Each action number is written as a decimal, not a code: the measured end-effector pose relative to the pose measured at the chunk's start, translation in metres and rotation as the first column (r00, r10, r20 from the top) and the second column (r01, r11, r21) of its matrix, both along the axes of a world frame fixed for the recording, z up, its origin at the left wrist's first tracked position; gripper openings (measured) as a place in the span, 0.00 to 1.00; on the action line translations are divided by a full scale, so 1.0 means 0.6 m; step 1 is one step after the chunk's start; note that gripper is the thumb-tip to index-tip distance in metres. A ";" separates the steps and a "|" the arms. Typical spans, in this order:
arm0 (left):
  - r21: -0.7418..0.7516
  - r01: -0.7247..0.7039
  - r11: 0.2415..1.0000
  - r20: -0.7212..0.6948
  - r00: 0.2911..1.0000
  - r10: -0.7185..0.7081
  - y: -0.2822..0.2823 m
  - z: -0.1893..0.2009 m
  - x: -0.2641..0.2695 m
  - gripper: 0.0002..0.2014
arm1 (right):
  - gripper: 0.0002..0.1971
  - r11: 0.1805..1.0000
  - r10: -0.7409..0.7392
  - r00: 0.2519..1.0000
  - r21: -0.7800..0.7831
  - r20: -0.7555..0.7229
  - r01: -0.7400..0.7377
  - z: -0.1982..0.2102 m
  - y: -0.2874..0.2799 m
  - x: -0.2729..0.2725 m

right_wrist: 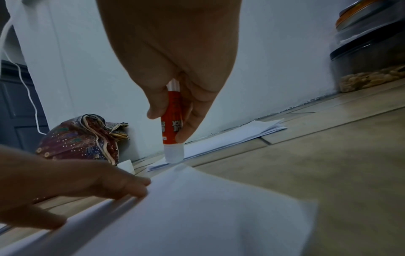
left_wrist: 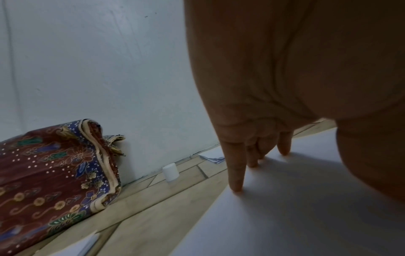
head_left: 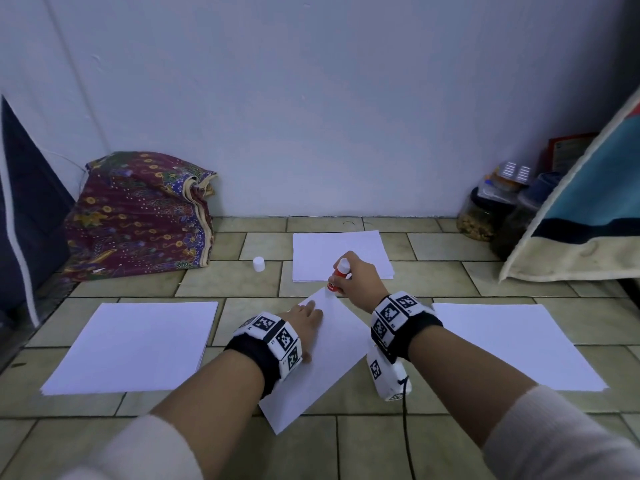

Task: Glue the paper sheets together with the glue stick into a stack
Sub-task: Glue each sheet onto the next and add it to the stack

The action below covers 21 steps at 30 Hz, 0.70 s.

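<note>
Now glue stick [right_wrist: 172,124] touches sheet [head_left: 325,358] corner.

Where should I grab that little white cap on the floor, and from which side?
Pinch the white cap round its cylindrical side wall, coming straight down from above. It stands upright on the tile floor, apart from the paper stack and the patterned cloth.

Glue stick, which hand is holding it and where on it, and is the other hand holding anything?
The right hand grips the glue stick round its red barrel. The left hand holds nothing; it presses the sheet.
</note>
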<state>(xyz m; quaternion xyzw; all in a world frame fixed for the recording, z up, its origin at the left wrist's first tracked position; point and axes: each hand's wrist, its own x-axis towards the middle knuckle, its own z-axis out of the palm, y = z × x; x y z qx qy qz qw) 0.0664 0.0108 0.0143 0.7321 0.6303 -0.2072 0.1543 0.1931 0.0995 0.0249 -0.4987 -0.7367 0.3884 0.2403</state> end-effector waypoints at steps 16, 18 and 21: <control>-0.018 -0.036 0.999 -0.030 0.999 0.036 0.007 -0.006 0.000 0.46 | 0.10 0.929 0.308 0.866 0.072 0.394 -0.363 0.014 0.007 0.003; -0.016 -0.040 0.999 -0.024 0.999 0.039 0.006 -0.007 -0.001 0.46 | 0.11 0.916 0.344 0.850 0.055 0.399 -0.397 0.016 -0.001 0.022; -0.034 -0.030 0.999 -0.033 0.999 0.029 0.008 -0.010 -0.003 0.47 | 0.09 0.901 0.385 0.836 0.037 0.390 -0.432 0.021 -0.016 0.054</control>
